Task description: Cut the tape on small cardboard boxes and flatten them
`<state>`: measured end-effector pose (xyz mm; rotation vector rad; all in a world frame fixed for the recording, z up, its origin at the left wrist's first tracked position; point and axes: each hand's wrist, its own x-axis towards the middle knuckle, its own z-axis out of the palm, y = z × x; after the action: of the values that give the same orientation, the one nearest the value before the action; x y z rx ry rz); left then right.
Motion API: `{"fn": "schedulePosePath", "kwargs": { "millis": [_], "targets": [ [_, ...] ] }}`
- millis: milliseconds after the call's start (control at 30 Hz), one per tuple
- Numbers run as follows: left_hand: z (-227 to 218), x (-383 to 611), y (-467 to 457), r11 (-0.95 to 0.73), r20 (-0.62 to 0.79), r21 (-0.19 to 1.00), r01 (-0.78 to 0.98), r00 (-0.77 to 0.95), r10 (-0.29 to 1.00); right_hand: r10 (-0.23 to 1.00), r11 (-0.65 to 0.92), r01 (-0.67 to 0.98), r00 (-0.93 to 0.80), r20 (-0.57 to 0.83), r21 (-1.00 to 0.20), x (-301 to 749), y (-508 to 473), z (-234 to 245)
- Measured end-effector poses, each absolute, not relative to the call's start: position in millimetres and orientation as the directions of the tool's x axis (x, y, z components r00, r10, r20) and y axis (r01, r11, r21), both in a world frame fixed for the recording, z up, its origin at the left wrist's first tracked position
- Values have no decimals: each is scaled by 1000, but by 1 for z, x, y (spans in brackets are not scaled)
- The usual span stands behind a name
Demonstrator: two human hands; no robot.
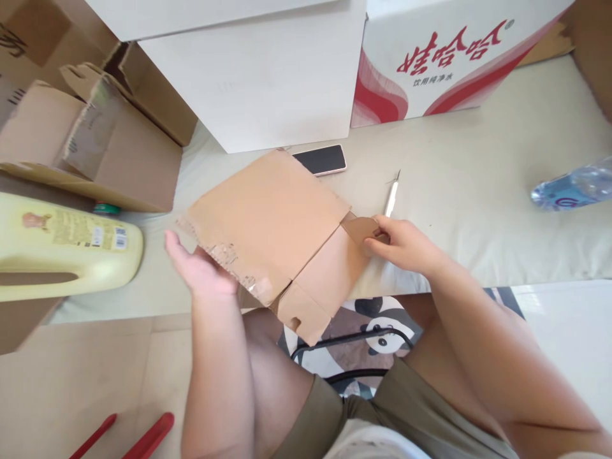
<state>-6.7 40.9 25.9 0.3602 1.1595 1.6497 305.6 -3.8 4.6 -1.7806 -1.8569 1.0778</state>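
A small brown cardboard box (272,223) is tilted in front of me, with torn tape marks along its left edge. My left hand (205,268) supports it from the left and below, thumb sticking out and the other fingers hidden behind the cardboard. Between thumb and fingers, my right hand (399,243) pinches a rounded flap (358,228) at the box's right end. Another flap with a notch (306,315) hangs over the table's near edge. Just beyond my right hand lies a slim white craft knife (392,196).
A phone (325,159) lies partly behind the box. White cartons (268,83) and a red-and-white water carton (430,70) stand at the back. To the left are open cardboard boxes (138,153) and a yellow jug (95,248); a plastic bottle (574,185) lies right.
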Motion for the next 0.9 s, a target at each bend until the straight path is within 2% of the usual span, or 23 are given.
{"fn": "schedulePosePath", "kwargs": {
  "millis": [100,267,367,500,600,667,800,833,900],
  "targets": [
    [24,-5,37,28,-233,853,-522,-332,914,958,-88,723,-126,-256,-685,303,-3,6],
    [18,-7,40,172,-359,861,-479,-332,872,960,-94,740,-110,-256,-666,301,-5,1],
    [18,-9,41,183,-358,868,-461,-328,874,988,-63,692,-59,-143,-719,301,-6,-5],
    [24,-11,37,101,-261,877,-471,-288,921,996,-32,574,91,25,-818,303,-6,-6],
    [26,-10,33,23,-187,870,-493,-285,940,1000,-26,421,23,-18,-907,302,-7,1],
    [25,-8,32,3,-164,867,-498,-280,946,996,-68,381,-32,-86,-922,300,-8,6],
    [19,0,30,58,-172,903,-426,-234,957,985,-169,472,108,-133,-865,295,-9,11],
    [18,2,30,77,-181,913,-401,-228,957,981,-184,464,141,-133,-866,295,-9,11],
    [17,2,32,88,-192,915,-394,-232,954,974,-209,339,159,-163,-917,299,-9,11]
  ]
}}
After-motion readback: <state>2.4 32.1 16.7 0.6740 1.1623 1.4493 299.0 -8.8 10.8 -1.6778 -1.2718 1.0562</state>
